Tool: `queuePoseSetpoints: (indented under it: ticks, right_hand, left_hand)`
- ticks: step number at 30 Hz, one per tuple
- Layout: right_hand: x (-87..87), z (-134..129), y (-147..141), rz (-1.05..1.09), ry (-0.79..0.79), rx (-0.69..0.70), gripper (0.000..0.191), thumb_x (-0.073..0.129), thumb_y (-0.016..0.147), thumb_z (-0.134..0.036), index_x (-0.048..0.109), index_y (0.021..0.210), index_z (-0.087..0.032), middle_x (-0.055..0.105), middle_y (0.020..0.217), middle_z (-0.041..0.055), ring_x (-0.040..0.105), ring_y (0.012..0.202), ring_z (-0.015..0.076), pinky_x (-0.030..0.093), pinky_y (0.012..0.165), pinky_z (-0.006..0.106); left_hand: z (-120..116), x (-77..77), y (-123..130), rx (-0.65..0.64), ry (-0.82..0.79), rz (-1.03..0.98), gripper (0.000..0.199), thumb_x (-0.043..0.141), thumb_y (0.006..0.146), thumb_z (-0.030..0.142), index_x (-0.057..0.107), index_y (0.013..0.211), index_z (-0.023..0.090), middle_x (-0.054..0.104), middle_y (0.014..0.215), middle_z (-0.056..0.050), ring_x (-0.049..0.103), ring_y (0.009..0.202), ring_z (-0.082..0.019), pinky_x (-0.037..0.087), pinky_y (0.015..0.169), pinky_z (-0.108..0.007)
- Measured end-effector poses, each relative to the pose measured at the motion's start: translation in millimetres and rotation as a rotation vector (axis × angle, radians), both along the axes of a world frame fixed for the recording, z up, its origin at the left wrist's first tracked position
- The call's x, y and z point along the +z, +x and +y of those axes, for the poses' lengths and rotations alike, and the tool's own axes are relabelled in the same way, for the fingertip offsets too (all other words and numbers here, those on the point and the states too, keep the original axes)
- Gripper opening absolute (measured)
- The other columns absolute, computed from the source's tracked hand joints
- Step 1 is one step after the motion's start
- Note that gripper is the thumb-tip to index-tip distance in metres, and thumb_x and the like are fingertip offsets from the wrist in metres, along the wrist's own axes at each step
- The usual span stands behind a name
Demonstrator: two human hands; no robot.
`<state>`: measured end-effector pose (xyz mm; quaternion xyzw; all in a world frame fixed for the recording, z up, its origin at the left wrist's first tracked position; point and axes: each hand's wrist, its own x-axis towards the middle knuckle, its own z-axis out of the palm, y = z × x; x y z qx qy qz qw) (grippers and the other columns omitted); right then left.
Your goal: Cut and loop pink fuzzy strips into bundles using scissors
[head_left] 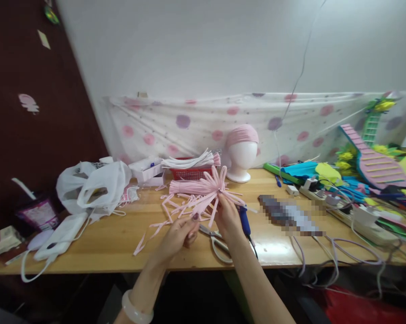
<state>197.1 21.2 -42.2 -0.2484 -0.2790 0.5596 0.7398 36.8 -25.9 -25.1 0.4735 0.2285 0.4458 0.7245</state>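
Forearms (258, 281) foremost, with a looped pink cluster (212, 182) held beyond them

Over the wooden table (111, 247), the cluster is held between both hands, in front of a lying bundle of pink strips (184, 186). By the right hand (227, 213), its gathered middle is pinched, with loops fanned outward. By the left hand (180, 231), a strand (199, 208) at the near side seems to be gripped between curled fingers. For clean work, the middle should be kept firmly pinched, while each strand is drawn gently, so that the loops are neither flattened nor pulled uneven. Scissors (206, 230) are placed just below the hands, and a blue corded tool (245, 220) lies beside the right wrist; knuckles are best kept clear of both. Loose strip ends (140, 247) at the left could be snagged.
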Motion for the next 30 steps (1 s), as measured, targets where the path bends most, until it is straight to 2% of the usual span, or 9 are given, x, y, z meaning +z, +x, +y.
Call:
queuePoseSetpoints:
  ticks: [3,6,9,13,19,21,24,27,30]
  right_hand:
    - [10.4,8,14,0.036,0.016,0.058,0.031,0.065,0.102,-0.035,0.064,0.128,-0.018,0.067,0.128,0.0097,0.070,0.105,0.0248,0.060,0.088,0.045]
    - [18.8,-1,10,0.017,0.028,0.278,0.027,0.074,0.094,-0.040,0.072,0.111,-0.019,0.075,0.118,0.0099,0.071,0.106,0.0279,0.060,0.089,0.047]
    - [18.7,-17,-10,-0.019,0.033,0.510,0.033,0.091,0.075,-0.041,0.076,0.094,-0.019,0.080,0.107,0.0116,0.071,0.112,0.0341,0.059,0.092,0.051]
    - [11.2,-34,-31,-0.022,0.050,0.647,0.042,0.093,0.070,-0.047,0.078,0.097,-0.018,0.080,0.110,0.0153,0.067,0.121,0.0362,0.054,0.100,0.054]
    - [-2.2,-52,-34,0.061,0.109,0.566,0.042,0.081,0.082,-0.057,0.080,0.110,-0.026,0.070,0.139,0.0101,0.047,0.146,0.0317,0.042,0.115,0.053]
    - [-6.3,-60,-34,0.083,0.120,0.528,0.043,0.076,0.085,-0.062,0.079,0.113,-0.029,0.066,0.146,0.0070,0.040,0.151,0.0296,0.039,0.118,0.052]
    - [-7.5,-68,-35,0.148,0.140,0.457,0.038,0.075,0.086,-0.060,0.080,0.112,-0.033,0.067,0.144,0.0043,0.043,0.149,0.0289,0.037,0.119,0.053]
    - [-2.7,-73,-34,0.202,0.115,0.397,0.035,0.080,0.081,-0.058,0.082,0.104,-0.032,0.074,0.133,0.0047,0.052,0.141,0.0309,0.038,0.119,0.054]
    - [-0.3,-75,-32,0.218,0.081,0.379,0.036,0.081,0.077,-0.059,0.082,0.099,-0.030,0.077,0.126,0.0042,0.056,0.137,0.0317,0.039,0.118,0.054]
  left_hand:
    - [4,18.1,-9,0.020,-0.037,-0.186,0.062,0.069,0.091,0.050,0.034,0.050,0.021,0.028,0.049,0.010,0.017,0.040,-0.005,0.016,0.041,-0.022]
    - [15,41.3,-15,0.135,-0.062,-0.417,0.057,0.033,0.109,0.034,0.026,0.055,0.021,0.022,0.055,0.009,0.022,0.041,-0.005,0.026,0.042,-0.017]
    - [25,58.4,-13,0.208,-0.093,-0.552,0.056,0.017,0.111,0.029,0.040,0.061,0.019,0.034,0.061,0.007,0.041,0.048,-0.005,0.040,0.052,-0.016]
    - [29,64.1,-9,0.267,-0.137,-0.588,0.053,0.023,0.109,0.031,0.057,0.072,0.015,0.054,0.073,0.000,0.058,0.062,-0.010,0.052,0.063,-0.024]
    - [23,48.4,-5,0.417,-0.144,-0.556,0.053,0.032,0.107,0.032,0.069,0.073,0.014,0.067,0.075,-0.005,0.069,0.070,-0.012,0.058,0.072,-0.024]
    - [20,37.7,0,0.451,-0.110,-0.513,0.040,0.047,0.102,0.030,0.073,0.075,0.016,0.071,0.078,-0.004,0.071,0.076,-0.012,0.058,0.079,-0.023]
    - [13,18.0,11,0.458,-0.032,-0.367,0.007,0.073,0.079,0.016,0.079,0.082,0.019,0.079,0.089,-0.004,0.075,0.090,-0.014,0.057,0.090,-0.023]
    - [4,0.8,20,0.449,0.078,-0.160,0.029,0.080,0.065,0.007,0.083,0.091,0.020,0.082,0.104,-0.006,0.075,0.104,-0.019,0.055,0.095,-0.025]
    - [-3,-8.8,24,0.462,0.171,0.016,0.034,0.080,0.064,0.010,0.085,0.095,0.022,0.082,0.111,-0.006,0.075,0.107,-0.021,0.056,0.094,-0.026]
